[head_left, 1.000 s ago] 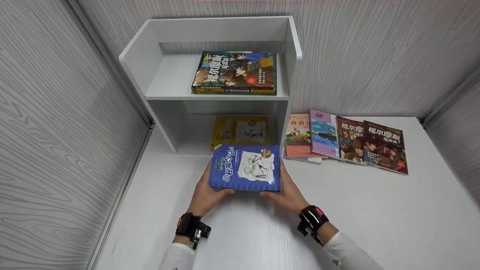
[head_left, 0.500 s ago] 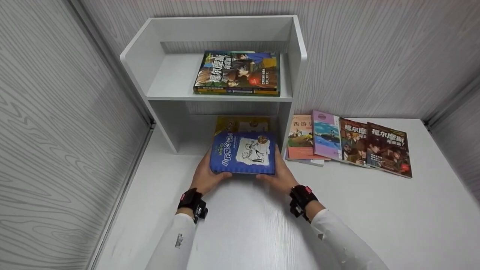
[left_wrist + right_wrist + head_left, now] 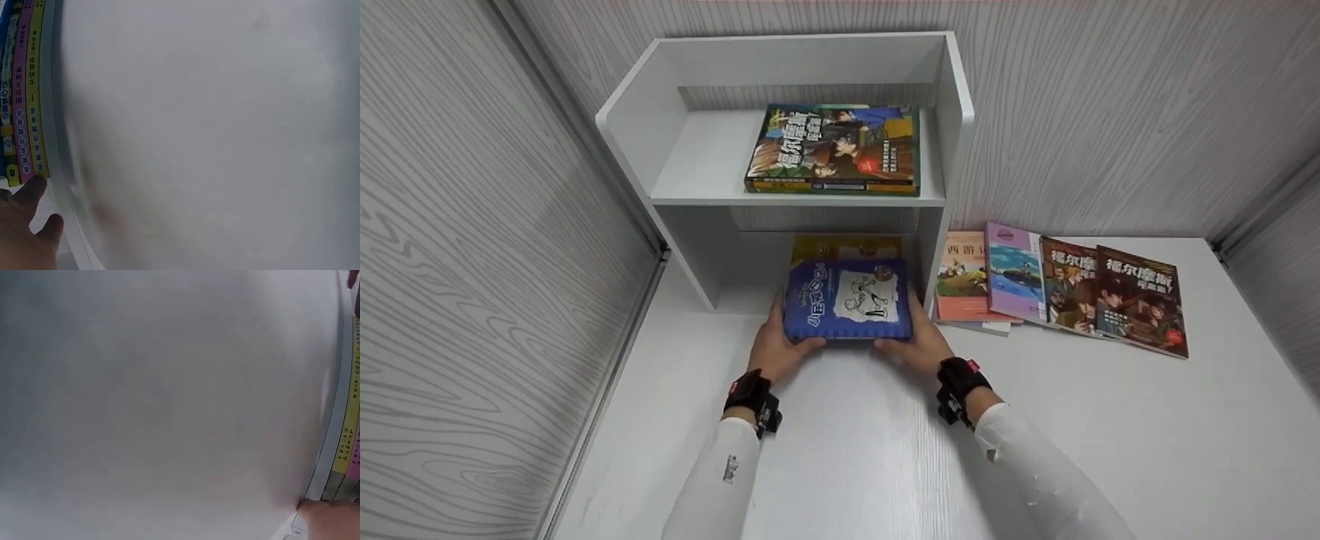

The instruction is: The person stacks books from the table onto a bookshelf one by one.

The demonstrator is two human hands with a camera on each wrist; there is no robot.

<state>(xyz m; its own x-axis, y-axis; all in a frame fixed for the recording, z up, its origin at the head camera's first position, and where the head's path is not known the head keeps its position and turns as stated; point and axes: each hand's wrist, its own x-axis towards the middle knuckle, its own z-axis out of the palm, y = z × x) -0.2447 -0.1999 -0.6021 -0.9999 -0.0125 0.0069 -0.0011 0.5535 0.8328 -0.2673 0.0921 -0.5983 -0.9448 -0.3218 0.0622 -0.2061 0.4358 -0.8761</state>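
Observation:
A blue-covered book point(image 3: 847, 300) lies flat on top of a stack in the lower compartment's opening. In the left wrist view, the stack beneath shows pink point(image 3: 23, 95) and yellow spines point(image 3: 36, 84), the lowest against the shelf's base board. My left hand point(image 3: 776, 349) holds the stack's left side, thumb along the front edge. Opposite it, my right hand point(image 3: 922, 345) grips the right side the same way. Hidden from the head view are most of the fingers. Behind the blue book, a yellow book point(image 3: 817, 246) is partly covered.
The white two-tier shelf point(image 3: 682, 247) has side walls close to both hands. On its upper tier lies a book stack point(image 3: 832, 150). Right of the shelf, on the white table point(image 3: 1110, 435), are an orange book point(image 3: 964, 266), a purple book point(image 3: 1016, 266) and two brown books point(image 3: 1140, 300), overlapping.
Both hands have moved forward with the stack into the lower compartment, covering more of the yellow book. During the last half second the movement has been slight.

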